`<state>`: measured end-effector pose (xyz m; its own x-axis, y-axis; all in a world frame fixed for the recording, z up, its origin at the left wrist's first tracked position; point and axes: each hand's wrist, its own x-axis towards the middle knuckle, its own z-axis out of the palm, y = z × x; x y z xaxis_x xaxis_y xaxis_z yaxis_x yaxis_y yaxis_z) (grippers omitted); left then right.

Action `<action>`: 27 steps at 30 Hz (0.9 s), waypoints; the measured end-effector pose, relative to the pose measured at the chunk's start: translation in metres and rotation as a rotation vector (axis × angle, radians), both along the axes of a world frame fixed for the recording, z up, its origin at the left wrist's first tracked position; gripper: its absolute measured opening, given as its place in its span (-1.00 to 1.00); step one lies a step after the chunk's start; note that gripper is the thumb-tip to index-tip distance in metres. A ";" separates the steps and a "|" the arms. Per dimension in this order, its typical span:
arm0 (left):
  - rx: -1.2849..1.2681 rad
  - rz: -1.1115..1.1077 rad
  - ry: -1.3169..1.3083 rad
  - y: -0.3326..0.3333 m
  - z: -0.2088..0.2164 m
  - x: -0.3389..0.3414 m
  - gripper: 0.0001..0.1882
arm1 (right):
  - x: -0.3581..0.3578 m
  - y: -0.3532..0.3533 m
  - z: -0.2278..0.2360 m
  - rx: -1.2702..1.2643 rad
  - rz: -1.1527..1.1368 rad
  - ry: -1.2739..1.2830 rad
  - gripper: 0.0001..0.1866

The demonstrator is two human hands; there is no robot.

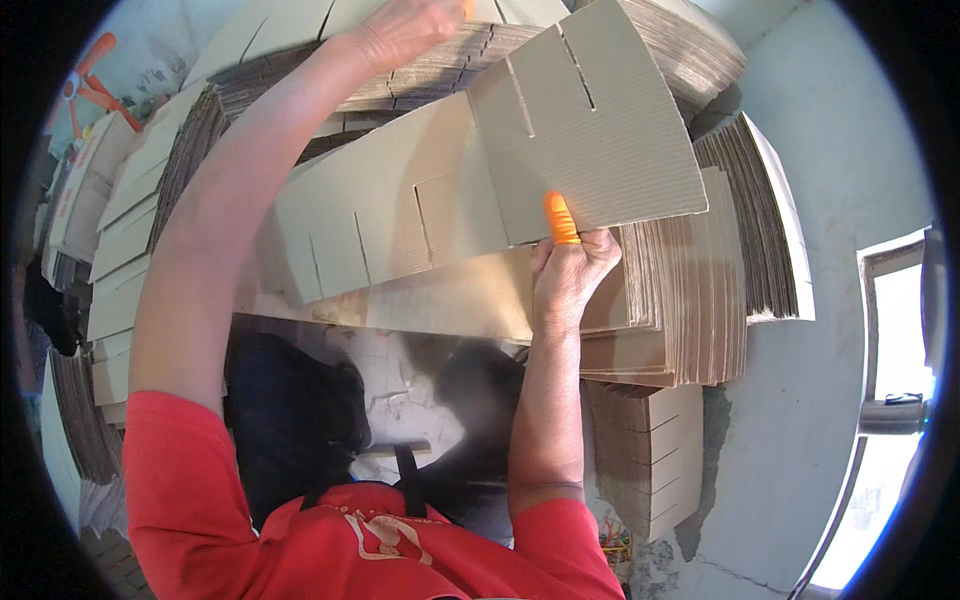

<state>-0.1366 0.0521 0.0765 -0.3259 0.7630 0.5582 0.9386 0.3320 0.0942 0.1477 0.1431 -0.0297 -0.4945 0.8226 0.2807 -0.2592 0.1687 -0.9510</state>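
Note:
My right hand [578,268] grips the lower edge of a slotted cardboard sheet [385,205], its orange-covered thumb [561,217] pressed on the face. The sheet is tan and tilted, with a crease or seam near its middle and narrow cuts in both parts. At the top edge of the picture, my left hand [412,32] reaches over a stack of slotted cardboard [440,72]. A bit of orange shows at its fingers, but they are mostly cut off, so what they do is hidden.
Under the held sheet lies a tan work surface [450,300]. More stacked cardboard stands to the right [700,270] and along the left [130,250]. A lower stack [650,450] is by the wall [780,420]. An orange fan [95,85] is at the far left.

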 end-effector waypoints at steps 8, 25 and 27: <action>-0.249 -0.080 0.817 -0.006 -0.032 0.033 -0.79 | 0.000 0.008 -0.010 0.050 0.040 0.032 -0.70; -0.238 -0.346 0.569 -0.060 -0.082 0.184 -0.66 | 0.005 -0.010 0.029 0.272 -0.071 -0.176 -0.84; -0.170 -0.347 0.438 -0.063 -0.087 0.197 -0.70 | 0.000 -0.012 0.014 0.253 -0.099 -0.174 -0.82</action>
<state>0.0607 -0.0108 -0.0101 0.1930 0.8747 0.4446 0.9345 -0.0257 -0.3550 0.1479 0.1312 -0.0157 -0.4738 0.7841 0.4009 -0.0670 0.4218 -0.9042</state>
